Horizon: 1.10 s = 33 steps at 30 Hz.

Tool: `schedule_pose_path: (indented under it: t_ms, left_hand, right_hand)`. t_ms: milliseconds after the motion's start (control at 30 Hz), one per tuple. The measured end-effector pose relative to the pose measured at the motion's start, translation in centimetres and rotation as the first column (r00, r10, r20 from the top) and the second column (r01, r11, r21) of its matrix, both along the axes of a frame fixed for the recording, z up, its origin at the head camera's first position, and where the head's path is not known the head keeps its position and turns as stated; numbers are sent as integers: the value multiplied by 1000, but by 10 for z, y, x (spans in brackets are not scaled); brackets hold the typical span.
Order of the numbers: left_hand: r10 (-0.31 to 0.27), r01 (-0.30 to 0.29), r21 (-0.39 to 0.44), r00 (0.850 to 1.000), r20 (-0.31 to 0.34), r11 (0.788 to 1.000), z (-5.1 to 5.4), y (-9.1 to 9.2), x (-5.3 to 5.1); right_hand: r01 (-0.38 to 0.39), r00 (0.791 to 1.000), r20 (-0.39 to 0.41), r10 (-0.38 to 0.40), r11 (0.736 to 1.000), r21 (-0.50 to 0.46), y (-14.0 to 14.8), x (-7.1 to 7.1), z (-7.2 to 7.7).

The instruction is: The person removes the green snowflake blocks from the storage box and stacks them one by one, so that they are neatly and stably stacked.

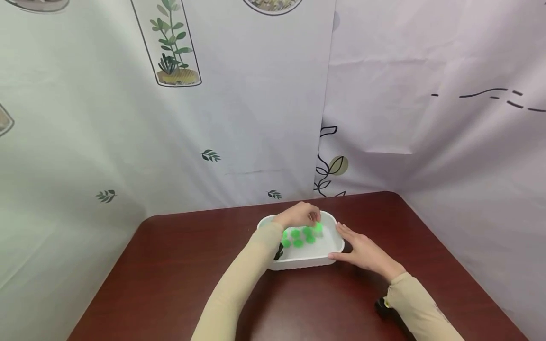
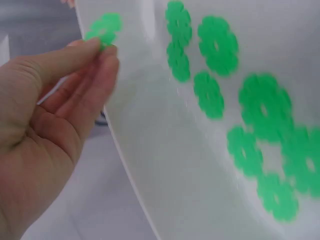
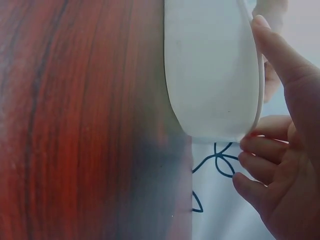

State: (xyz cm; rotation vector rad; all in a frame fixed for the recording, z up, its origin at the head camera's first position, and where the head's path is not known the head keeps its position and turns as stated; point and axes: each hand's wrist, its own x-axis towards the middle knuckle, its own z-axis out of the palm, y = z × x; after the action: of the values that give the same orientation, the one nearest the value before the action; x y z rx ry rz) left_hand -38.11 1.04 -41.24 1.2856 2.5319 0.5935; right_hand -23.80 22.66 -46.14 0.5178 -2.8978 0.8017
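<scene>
Green scalloped plastic disc (image 2: pixel 106 26): likely light, stiff; grip edge. Left hand (image 1: pixel 298 215) pinches it; spread right hand (image 1: pixel 364 252) touches white plastic tray (image 1: pixel 303 264) at 3 o'clock.

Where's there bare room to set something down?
The table: left of the left sleeve, and between the sleeves in front of the tray. The tray is crowded around the green discs and left hand; the right hand grips its right end.
</scene>
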Motion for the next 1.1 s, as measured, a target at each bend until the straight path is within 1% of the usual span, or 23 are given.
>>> schedule_pose_path:
  t_ms: [100,233,367,500,567,667,767,867,933,1033,1100]
  left_hand:
    - [31,-33,70,999,29,997,4,-14,-1]
    - [91,-97,131,994,53,987,9,-32,-6]
    - [150,-156,163,987,50,974,18,-51,-10]
    - [210,-212,208,977,34,955,26,-74,-9]
    - [241,-242,240,970,36,940,28,-87,-8]
    - [289,-294,282,955,61,913,30,-106,-5]
    - [331,-342,306,939,89,888,30,-126,-3]
    - [364,-376,313,926,98,872,29,-144,-2]
    - [377,-389,314,921,99,866,29,-155,-2]
    - [422,-433,308,901,104,847,25,-172,1]
    - [450,-460,303,887,106,835,23,-183,4]
  right_hand:
    - [-2,1000,7,2,1000,1,0,0,-1]
    - [0,1000,4,0,1000,-7,0,-1,-1]
    - [-4,1000,12,5,1000,-19,-2,-1,-1]
    - [7,1000,30,-6,1000,-23,-6,1,-3]
    - [14,999,33,-13,1000,-24,-8,2,-4]
    - [14,999,30,-13,1000,-27,-9,4,-5]
    - [12,1000,26,-12,1000,-25,-7,4,-4]
    - [20,1000,17,-20,1000,-16,-4,5,-3]
    - [25,1000,14,-25,1000,-12,-2,5,-2]
    - [26,1000,14,-26,1000,-13,-1,5,-1]
    - [22,1000,13,-22,1000,-15,-1,7,0]
